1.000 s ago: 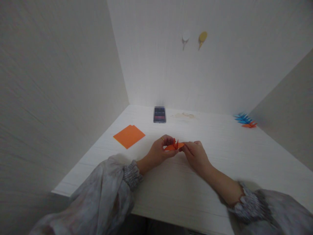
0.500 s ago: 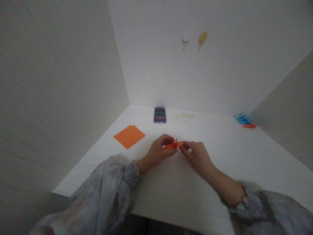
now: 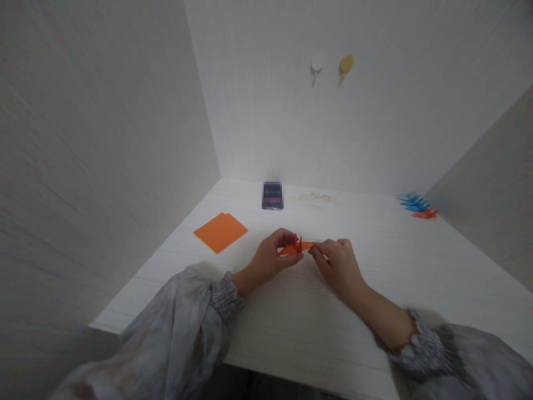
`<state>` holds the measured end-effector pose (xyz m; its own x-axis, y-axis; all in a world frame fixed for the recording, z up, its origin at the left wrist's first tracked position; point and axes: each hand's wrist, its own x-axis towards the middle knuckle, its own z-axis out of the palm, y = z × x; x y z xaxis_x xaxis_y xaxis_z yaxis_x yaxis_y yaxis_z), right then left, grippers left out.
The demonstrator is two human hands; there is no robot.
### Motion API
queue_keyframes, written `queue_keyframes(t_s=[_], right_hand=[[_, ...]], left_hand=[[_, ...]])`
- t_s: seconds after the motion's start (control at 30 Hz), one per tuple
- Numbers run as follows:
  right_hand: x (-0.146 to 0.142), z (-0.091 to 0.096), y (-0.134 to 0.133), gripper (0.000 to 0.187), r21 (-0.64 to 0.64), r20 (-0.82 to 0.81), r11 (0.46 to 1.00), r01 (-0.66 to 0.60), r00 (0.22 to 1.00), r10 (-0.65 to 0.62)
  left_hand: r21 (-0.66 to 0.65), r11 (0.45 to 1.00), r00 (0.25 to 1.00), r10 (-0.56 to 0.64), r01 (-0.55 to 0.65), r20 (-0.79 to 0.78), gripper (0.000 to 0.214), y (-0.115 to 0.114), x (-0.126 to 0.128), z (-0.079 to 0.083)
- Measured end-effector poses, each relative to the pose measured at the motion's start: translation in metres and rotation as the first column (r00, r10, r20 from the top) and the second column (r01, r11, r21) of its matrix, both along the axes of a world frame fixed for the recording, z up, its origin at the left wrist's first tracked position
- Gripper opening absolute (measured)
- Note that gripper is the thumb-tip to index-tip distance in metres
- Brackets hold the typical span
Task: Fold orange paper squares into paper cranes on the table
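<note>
An orange origami crane (image 3: 306, 245) is held between my two hands above the white table. My left hand (image 3: 272, 254), with a ring on one finger, grips its left part between thumb and fingers, which hide some of the folds. A narrow point of the paper stands up near its middle. At the crane's right tip, my right hand (image 3: 339, 264) pinches the paper between thumb and forefinger.
Orange paper sheets (image 3: 220, 232) lie to the left. A phone (image 3: 272, 195) leans near the back wall. Blue and orange folded cranes (image 3: 416, 204) line up at the far right. Two hooks, white (image 3: 317, 64) and yellow (image 3: 345, 64), are on the wall.
My right hand has shifted slightly right along the crane, its thumb and forefinger now closer together at the tip. My left hand has stayed nearly still.
</note>
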<state>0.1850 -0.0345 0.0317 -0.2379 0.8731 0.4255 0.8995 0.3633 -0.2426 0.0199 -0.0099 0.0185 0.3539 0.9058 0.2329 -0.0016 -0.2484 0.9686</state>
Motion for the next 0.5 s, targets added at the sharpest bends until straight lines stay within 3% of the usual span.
queue_keyframes(t_s=[0.13,0.33,0.5], right_hand=[[0.002,-0.005,0.003,0.025,-0.002,-0.011,1.000,-0.016,1.000,0.016],[0.004,-0.007,0.004,0.023,0.171,-0.197,0.985,-0.018,0.979,0.052],[-0.005,0.004,-0.001,0.015,0.144,-0.220,0.984,-0.108,0.966,0.138]], left_hand=[[0.008,1.000,1.000,0.015,-0.015,-0.002,0.029,0.001,0.000,-0.001],[0.054,0.996,0.997,0.078,-0.076,-0.029,0.029,0.002,-0.001,-0.003],[0.116,0.992,0.992,0.067,-0.054,-0.107,0.025,-0.003,-0.001,0.004]])
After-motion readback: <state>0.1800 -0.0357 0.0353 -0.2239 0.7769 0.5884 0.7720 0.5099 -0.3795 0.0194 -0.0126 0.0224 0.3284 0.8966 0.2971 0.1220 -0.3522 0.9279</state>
